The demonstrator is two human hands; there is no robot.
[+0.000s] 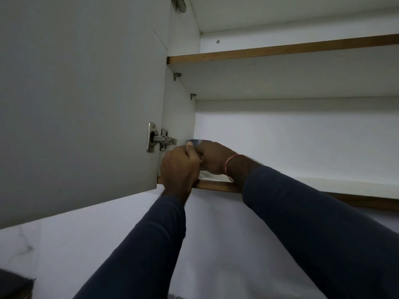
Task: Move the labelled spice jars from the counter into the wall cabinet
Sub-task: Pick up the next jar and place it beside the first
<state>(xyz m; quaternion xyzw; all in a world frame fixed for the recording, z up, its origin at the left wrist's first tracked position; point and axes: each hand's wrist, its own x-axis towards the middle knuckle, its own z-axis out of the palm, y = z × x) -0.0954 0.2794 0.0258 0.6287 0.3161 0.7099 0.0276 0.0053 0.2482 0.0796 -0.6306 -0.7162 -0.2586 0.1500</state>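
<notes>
Reaching overhead, left hand [179,169], right hand [213,158] clasping jar [197,142] (mostly hidden)

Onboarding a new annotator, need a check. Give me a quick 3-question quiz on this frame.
1. True or false: the cabinet door stands open.
2. Where do the left hand and right hand hold the spice jar? A) upper shelf B) lower shelf, left end C) counter
3. Fill in: the red thread is on the ___ wrist.
Key: 1 true; 2 B; 3 right.
</notes>
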